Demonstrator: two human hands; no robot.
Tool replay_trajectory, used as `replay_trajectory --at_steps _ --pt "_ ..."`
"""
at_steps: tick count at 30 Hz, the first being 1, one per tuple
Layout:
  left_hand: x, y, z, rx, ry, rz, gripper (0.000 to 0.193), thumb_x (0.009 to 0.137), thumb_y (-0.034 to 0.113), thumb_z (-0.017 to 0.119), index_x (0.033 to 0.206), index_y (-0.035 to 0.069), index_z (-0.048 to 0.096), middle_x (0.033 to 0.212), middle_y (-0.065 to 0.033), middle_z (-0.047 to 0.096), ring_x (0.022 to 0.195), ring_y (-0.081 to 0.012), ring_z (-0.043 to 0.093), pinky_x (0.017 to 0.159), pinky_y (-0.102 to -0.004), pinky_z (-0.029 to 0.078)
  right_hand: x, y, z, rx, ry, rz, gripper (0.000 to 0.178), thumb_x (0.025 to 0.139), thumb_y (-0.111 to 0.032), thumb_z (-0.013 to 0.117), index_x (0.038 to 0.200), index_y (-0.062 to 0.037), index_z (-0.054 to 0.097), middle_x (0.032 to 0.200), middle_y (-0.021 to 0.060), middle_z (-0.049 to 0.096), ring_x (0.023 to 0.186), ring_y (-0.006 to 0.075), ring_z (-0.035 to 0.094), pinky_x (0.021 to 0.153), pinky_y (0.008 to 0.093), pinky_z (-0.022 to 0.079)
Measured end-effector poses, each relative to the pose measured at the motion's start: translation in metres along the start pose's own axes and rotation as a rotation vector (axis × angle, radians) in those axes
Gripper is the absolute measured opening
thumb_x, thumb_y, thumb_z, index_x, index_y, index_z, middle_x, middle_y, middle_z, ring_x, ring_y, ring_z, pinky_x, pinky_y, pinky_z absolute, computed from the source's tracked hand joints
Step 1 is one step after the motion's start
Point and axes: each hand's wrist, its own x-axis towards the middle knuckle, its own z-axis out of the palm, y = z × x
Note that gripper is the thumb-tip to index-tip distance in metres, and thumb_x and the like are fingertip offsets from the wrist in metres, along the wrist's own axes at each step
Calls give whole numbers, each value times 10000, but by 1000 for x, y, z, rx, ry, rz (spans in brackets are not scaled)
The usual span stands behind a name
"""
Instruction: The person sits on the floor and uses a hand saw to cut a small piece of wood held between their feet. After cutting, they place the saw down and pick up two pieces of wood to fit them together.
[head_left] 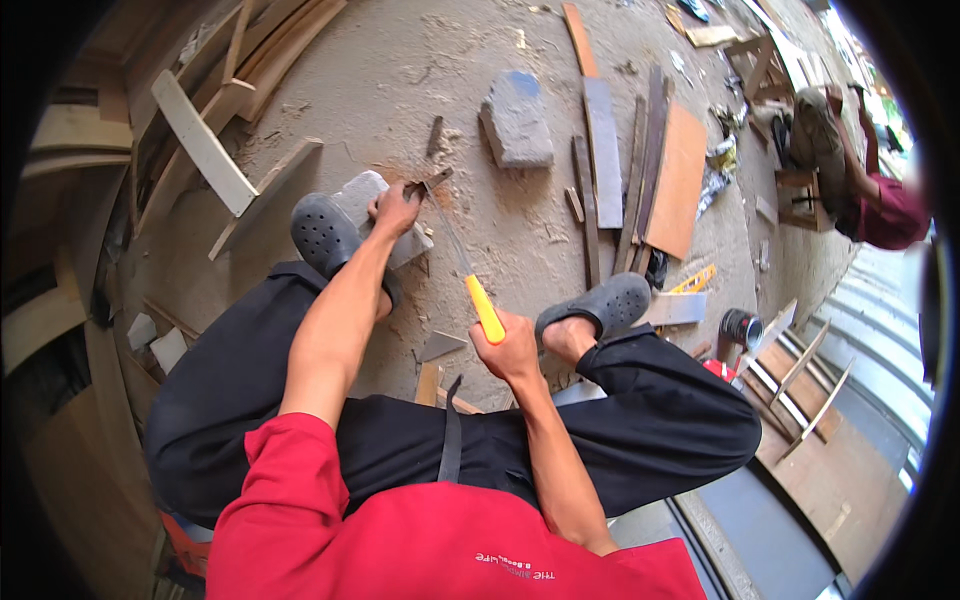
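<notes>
My left hand (pixel 398 208) is closed on a short dark piece of wood (pixel 437 179), pressing it over the edge of a pale concrete block (pixel 412 248). In my right hand (pixel 508 348) is the yellow handle of a hand saw (pixel 484 308). Its thin blade, seen almost edge-on, runs forward to the wood by my left hand. Whether the teeth touch the wood is too small to tell. Reddish sawdust lies on the ground around the piece. My left foot, in a dark clog (pixel 326 235), rests against the block.
Another concrete block (pixel 517 120) stands ahead. Boards and strips, among them an orange-brown board (pixel 677 180), lie to the right near a yellow level (pixel 694 280) and a can (pixel 740 328). Planks (pixel 205 140) lean at the left. Another person (pixel 850 165) works at the far right.
</notes>
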Motion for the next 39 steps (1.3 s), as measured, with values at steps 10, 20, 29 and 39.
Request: replay_trajectory --at_steps 10,20,29,39 --pt "-6 -6 5 78 31 129 400 864 491 576 1112 195 680 1084 -100 671 1107 -288 546 1044 -435 227 19 -32 -22 -16 -17 34 219 770 -195 614 719 17 598 658 234 590 624 427 589 587 455 470" --pt "-19 7 4 91 10 128 394 858 469 577 1108 183 679 1105 -86 668 1113 -285 538 1048 -442 212 42 -42 -14 -55 -66 128 251 769 -223 609 755 28 614 680 252 592 636 436 596 595 455 472" --pt "-22 4 8 70 92 135 352 845 425 618 1089 179 681 1120 -69 658 1117 -279 532 1034 -455 227 26 -41 -20 -36 -30 36 250 779 -209 617 711 29 587 658 248 582 609 433 571 581 469 450" --pt "-32 10 11 41 137 177 311 842 388 629 1037 153 688 1055 -85 664 1092 -293 530 1000 -457 247 38 -35 -17 -31 -63 122 239 770 -209 625 744 29 617 650 240 585 609 404 603 575 446 462"
